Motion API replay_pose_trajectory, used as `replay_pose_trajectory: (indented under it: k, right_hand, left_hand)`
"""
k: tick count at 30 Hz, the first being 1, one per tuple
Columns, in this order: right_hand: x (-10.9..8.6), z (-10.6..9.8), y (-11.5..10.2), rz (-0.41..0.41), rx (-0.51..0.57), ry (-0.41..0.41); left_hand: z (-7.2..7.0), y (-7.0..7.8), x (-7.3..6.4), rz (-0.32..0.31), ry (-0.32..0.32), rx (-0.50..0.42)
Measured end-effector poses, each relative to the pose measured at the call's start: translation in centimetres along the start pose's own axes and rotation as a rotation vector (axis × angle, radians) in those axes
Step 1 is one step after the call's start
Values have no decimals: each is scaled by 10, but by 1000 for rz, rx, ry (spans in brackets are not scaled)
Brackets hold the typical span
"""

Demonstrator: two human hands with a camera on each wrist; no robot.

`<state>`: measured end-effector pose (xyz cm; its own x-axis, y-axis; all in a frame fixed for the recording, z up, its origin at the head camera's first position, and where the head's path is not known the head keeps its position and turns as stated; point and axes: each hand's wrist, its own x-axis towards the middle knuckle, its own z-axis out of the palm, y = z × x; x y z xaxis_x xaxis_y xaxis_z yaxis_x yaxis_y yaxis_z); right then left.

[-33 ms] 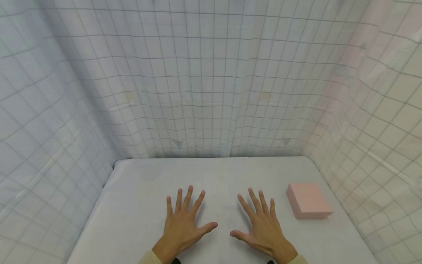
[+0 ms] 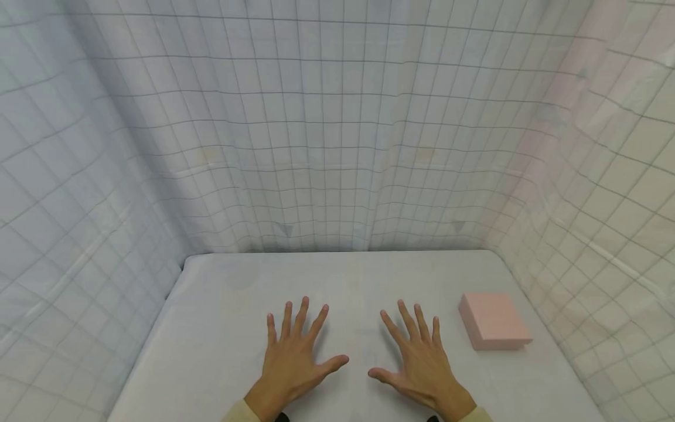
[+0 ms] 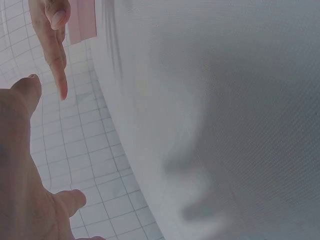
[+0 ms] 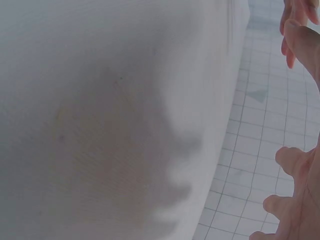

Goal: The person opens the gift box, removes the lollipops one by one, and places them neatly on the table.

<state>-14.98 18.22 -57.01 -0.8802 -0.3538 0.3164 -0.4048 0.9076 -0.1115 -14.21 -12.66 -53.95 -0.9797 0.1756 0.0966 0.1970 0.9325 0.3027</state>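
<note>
Both hands are held palm down over the white table, fingers spread and straight, with nothing in them. My left hand (image 2: 290,360) is left of the middle. Opposite it, thumb pointing inward, is my right hand (image 2: 424,366). A pink box (image 2: 495,321) with a flat top lies on the table to the right, apart from the right hand and nearest to it. In the left wrist view a corner of the pink box (image 3: 82,22) shows behind the right hand (image 3: 52,45). Soft shadows fall under the palms, which stand off the surface in both wrist views.
The white table (image 2: 358,281) ends at a back edge against a hanging white sheet with a grid pattern (image 2: 337,146). Similar gridded sheets rise along the left side (image 2: 63,234) and the right side (image 2: 622,223), the right one close to the pink box.
</note>
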Motion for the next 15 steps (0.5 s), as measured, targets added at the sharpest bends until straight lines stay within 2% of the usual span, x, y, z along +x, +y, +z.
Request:
replay_pose_trajectory:
  k: [9,15]
  right_hand:
    - [-2,1,-1,-9,10,43]
    - [-3,-5,6,43,42,25]
  left_hand:
    - [-1,-1,-2,-7,31,10]
    - [0,-2,-3,-10,59,24]
